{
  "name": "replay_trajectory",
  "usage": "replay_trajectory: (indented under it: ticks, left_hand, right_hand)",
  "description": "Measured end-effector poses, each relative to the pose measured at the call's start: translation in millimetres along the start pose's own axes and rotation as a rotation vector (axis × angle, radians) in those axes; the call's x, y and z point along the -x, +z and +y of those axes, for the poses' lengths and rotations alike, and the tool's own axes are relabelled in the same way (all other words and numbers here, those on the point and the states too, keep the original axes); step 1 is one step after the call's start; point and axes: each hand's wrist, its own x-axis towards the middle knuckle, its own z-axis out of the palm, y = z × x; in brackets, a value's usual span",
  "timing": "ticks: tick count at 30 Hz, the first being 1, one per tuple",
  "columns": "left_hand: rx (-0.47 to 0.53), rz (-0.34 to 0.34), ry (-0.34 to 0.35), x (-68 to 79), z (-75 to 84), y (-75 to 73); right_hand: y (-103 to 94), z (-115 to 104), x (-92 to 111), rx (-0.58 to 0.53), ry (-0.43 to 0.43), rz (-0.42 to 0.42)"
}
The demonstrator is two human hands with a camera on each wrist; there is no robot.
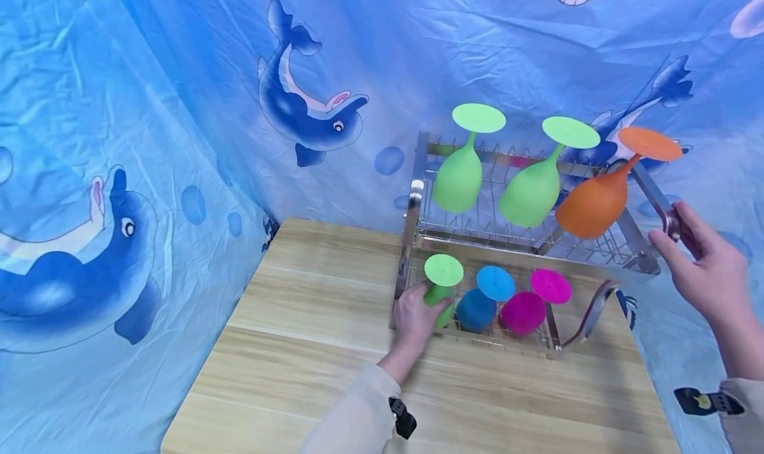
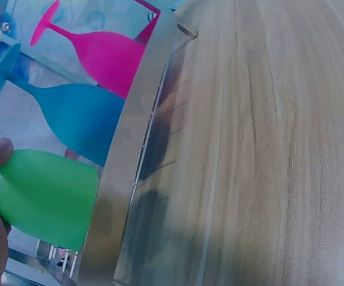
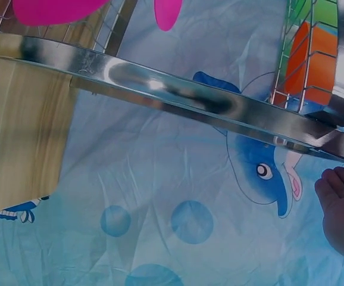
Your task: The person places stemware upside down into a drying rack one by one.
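Note:
A two-tier metal dish rack (image 1: 477,245) holds upside-down plastic goblets. On its lower tier, my left hand (image 1: 416,315) grips a green goblet (image 1: 444,270) below its base; the left wrist view shows the thumb against the green bowl (image 2: 47,196). Beside it stand a blue goblet (image 1: 477,308) and a pink goblet (image 1: 524,313). At the rack's upper right end, my right hand (image 1: 707,262) holds the curved metal frame (image 1: 672,223) between thumb and fingers. In the right wrist view, fingertips (image 3: 332,179) meet the end of that rail.
The upper tier carries two green goblets, one at left (image 1: 458,182) and one in the middle (image 1: 531,192), and an orange goblet (image 1: 593,205) at right. The rack stands on a wooden table (image 1: 286,348). A blue dolphin-print curtain (image 1: 197,96) hangs behind and beside it.

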Motion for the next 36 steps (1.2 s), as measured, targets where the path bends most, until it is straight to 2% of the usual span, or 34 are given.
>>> replay_trajectory:
  ticks: [6, 10, 20, 25, 30, 36]
  left_hand:
    - [-0.01, 0.044, 0.036, 3.1, -5.2, 7.6]
    - [-0.016, 0.061, 0.025, 3.5, -5.9, 10.0]
    - [-0.006, -0.05, -0.109, 14.0, -8.7, 14.9]
    - [-0.028, -0.057, -0.067, 17.3, -11.6, 17.9]
    - [-0.045, -0.012, -0.027, 19.1, -13.9, 20.7]
    - [-0.024, 0.011, -0.031, 22.9, -16.3, 22.2]
  right_hand:
    - [3.3, 2, -1, -0.001, 0.007, 0.006]
    - [4.5, 1, -2, -0.006, 0.019, -0.001]
    - [3.4, 2, -4, -0.009, 0.034, 0.001]
    - [2.1, 2, -3, -0.029, 0.033, 0.013]
    - [1.6, 1, -3, -0.022, 0.037, 0.002]
    - [2.8, 4, -3, -0.01, 0.019, 0.011]
